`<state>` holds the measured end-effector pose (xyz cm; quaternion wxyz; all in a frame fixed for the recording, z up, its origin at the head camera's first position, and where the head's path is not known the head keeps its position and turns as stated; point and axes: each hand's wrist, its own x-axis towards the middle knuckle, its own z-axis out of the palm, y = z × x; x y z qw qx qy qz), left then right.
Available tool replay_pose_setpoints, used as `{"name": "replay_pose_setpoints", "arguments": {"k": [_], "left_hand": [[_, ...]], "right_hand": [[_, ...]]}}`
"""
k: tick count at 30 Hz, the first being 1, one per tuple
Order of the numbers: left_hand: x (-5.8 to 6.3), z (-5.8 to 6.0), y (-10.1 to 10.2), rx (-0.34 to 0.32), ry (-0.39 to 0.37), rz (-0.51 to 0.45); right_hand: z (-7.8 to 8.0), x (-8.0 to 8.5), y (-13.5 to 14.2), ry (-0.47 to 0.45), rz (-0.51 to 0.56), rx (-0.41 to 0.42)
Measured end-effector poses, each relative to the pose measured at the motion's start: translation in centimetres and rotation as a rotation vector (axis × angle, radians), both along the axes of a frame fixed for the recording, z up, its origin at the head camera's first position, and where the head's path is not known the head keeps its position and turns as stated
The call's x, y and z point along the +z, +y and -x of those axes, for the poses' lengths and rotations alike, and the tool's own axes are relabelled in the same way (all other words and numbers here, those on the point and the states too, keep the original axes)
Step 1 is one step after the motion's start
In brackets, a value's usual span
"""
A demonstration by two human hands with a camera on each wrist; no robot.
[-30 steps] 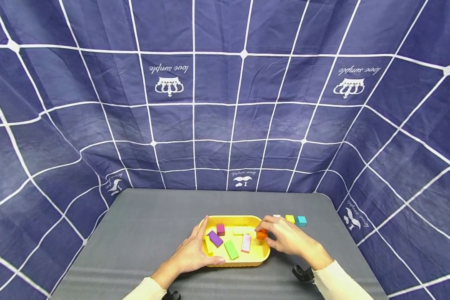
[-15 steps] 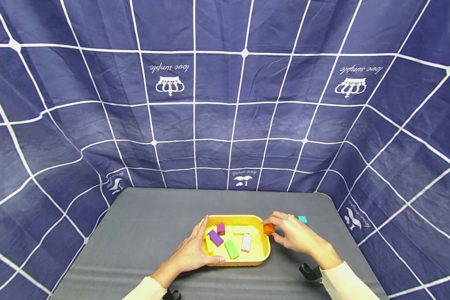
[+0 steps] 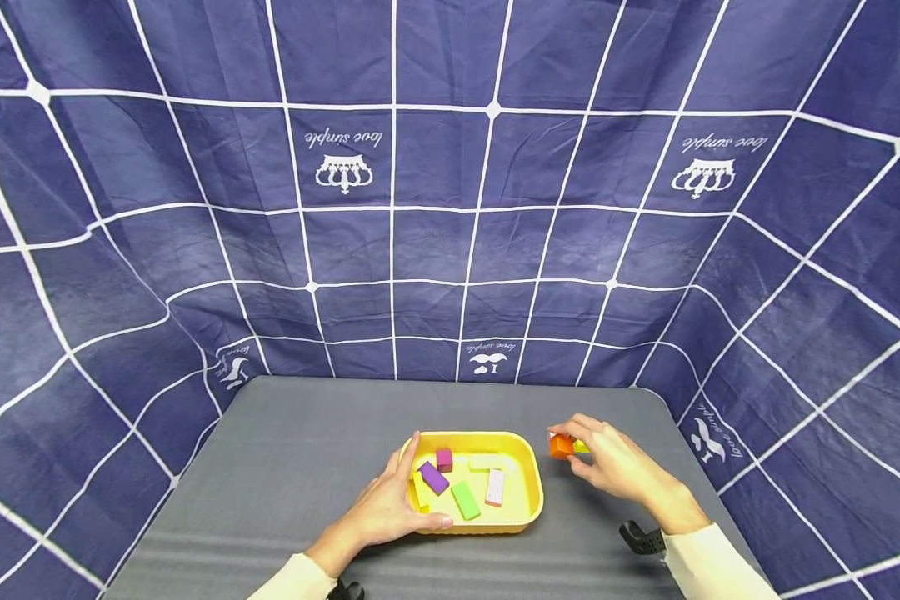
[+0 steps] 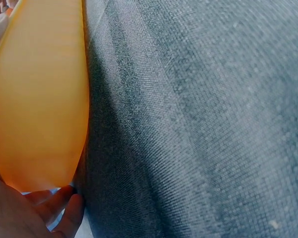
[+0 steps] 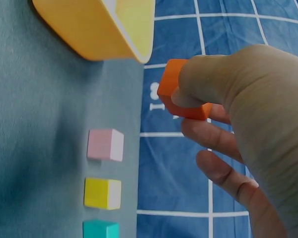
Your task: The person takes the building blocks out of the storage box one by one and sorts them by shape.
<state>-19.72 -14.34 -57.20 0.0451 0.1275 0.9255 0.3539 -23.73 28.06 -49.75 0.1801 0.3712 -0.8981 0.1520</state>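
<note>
We see the right hand [image 3: 618, 462] pinching the orange block [image 3: 560, 448] between thumb and fingers, to the right of the yellow tray [image 3: 525, 496] and apart from it; the left hand [image 3: 381, 505] grips the tray's left end, thumb and fingers spread wide around it; inside we count six blocks, one green block [image 3: 465, 501] among them; from the right wrist, we find a pink cube [image 5: 100, 144], a yellow cube [image 5: 96, 193] and a teal cube [image 5: 100, 229] lined up on the worktop [image 5: 35, 148].

The yellow box [image 4: 44, 99] looks like smooth plastic; beside it, a smooth, matt orange block [image 5: 170, 84]; under it, coarse-woven grey cloth [image 4: 198, 124]; behind it, creased blue fabric [image 3: 431, 246].
</note>
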Motion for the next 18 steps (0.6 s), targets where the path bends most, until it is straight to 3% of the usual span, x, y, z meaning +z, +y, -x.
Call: {"name": "replay_pose_setpoints", "arguments": {"k": [5,18], "left_hand": [[0.0,0.0,0.1,0.001,-0.007,-0.004],[0.1,-0.1,0.1,0.002,-0.007,0.003]], "right_hand": [[-0.1,-0.1,1.1,0.004,-0.004,-0.04],[0.5,-0.4,3.5,0.07,0.049,-0.002]]}}
